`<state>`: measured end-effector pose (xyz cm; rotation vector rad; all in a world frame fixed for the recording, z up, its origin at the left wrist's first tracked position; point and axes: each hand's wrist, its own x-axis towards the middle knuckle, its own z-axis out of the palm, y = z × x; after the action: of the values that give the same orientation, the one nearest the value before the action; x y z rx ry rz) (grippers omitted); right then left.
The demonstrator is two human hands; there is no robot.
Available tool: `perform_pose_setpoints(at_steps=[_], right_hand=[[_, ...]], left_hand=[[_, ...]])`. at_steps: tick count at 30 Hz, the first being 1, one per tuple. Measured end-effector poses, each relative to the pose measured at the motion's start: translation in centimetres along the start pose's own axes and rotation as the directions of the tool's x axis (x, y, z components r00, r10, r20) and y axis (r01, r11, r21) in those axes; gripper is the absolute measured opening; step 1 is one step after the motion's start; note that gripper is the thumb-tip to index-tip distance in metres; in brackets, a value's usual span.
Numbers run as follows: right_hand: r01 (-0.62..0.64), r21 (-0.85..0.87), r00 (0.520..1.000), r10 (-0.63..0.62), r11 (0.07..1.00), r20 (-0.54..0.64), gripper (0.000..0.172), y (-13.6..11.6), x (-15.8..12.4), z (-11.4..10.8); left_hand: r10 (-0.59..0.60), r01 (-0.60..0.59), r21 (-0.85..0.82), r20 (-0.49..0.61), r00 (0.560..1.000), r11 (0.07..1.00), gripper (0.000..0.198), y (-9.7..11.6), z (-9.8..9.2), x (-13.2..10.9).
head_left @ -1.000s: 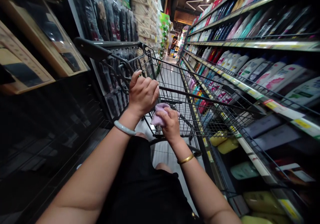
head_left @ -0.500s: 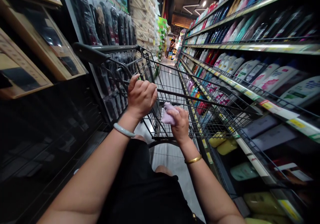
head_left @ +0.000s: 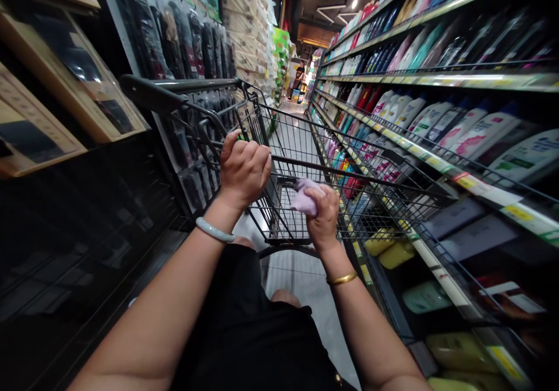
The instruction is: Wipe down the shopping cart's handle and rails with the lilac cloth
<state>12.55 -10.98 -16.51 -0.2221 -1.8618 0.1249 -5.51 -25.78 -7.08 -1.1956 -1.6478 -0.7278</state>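
My left hand (head_left: 245,168) is closed over the top rail of a black wire shopping cart (head_left: 305,168), which stands crosswise in front of me. Its thumb points up. A crumpled lilac cloth (head_left: 307,198) is bunched in my right hand (head_left: 324,216), with the fingers wrapped round it. That hand is at the near side of the cart, in front of its wire mesh; whether it touches the wire I cannot tell. The cart's push handle (head_left: 183,85) reaches to the left, past my left hand.
On the right, long shelves (head_left: 437,81) carry rows of shampoo bottles (head_left: 487,131), with yellow packs (head_left: 395,254) lower down. Boxed goods (head_left: 82,70) and hanging packages (head_left: 140,30) line the left. Far down the aisle stands a person (head_left: 299,73). Grey tiled floor (head_left: 292,271) shows below the cart.
My right hand has moved a little to the right with the lilac cloth. My left hand keeps its grip on the cart, and the view has shifted slightly.
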Motion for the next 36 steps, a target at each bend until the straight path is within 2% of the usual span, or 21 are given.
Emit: perform_pose_setpoints(at_steps=[2,4,6,10,12,15,19,22,26,28,33,36], right_hand=[[-0.038,0.000,0.999,0.038,0.999,0.032,0.029,0.8,-2.6,0.5],[-0.073,0.021,0.997,0.072,0.997,0.032,0.029,1.2,-4.1,0.5],[-0.079,0.057,0.997,0.079,0.995,0.007,0.029,1.0,-3.5,0.0],[-0.031,0.069,0.996,0.036,0.997,-0.075,0.030,0.2,1.1,-1.4],[-0.003,0.050,0.995,0.008,0.999,-0.095,0.029,0.2,2.2,-1.5],[0.016,0.037,0.998,-0.014,0.999,-0.055,0.029,1.1,0.2,-1.0],[-0.072,0.078,0.997,0.072,0.994,0.010,0.028,2.3,-3.4,-0.5],[-0.111,0.156,0.993,0.115,0.981,-0.020,0.028,2.0,-1.8,-0.9],[-0.037,0.189,0.992,0.059,0.981,-0.109,0.030,1.3,1.8,-1.2],[-0.034,0.152,0.993,0.051,0.988,-0.110,0.029,1.5,1.4,-0.8],[-0.105,0.121,0.993,0.109,0.987,-0.032,0.025,2.3,-2.3,0.0],[-0.115,0.185,0.989,0.130,0.976,-0.071,0.028,1.6,-0.6,-1.0]], left_hand=[[0.025,-0.024,0.043,-0.020,0.999,0.999,0.020,0.0,0.0,0.0],[0.040,-0.038,0.072,-0.038,0.998,0.997,0.019,-0.1,0.1,0.0],[0.043,-0.039,0.082,-0.044,0.998,0.996,0.018,-0.1,0.2,0.0],[0.039,-0.036,0.072,-0.044,0.998,0.997,0.016,-0.2,0.2,-0.1],[0.032,-0.030,0.053,-0.033,0.999,0.998,0.016,-0.3,0.2,-0.1],[0.031,-0.030,0.047,-0.026,0.999,0.998,0.016,-0.4,0.2,-0.2],[0.014,-0.013,0.006,-0.023,1.000,1.000,0.020,-0.4,0.5,-0.3],[-0.039,0.038,-0.032,-0.017,0.999,0.999,0.023,-0.1,0.7,-0.5],[-0.085,0.084,-0.049,-0.030,0.996,0.995,0.026,0.7,0.5,-0.6],[-0.090,0.090,-0.076,-0.002,0.996,0.993,0.029,1.1,0.1,-0.6],[-0.073,0.082,-0.103,0.090,0.993,0.991,0.039,1.5,-1.2,-0.7],[-0.121,0.132,-0.091,0.117,0.986,0.987,0.038,2.2,-1.5,-0.3]])
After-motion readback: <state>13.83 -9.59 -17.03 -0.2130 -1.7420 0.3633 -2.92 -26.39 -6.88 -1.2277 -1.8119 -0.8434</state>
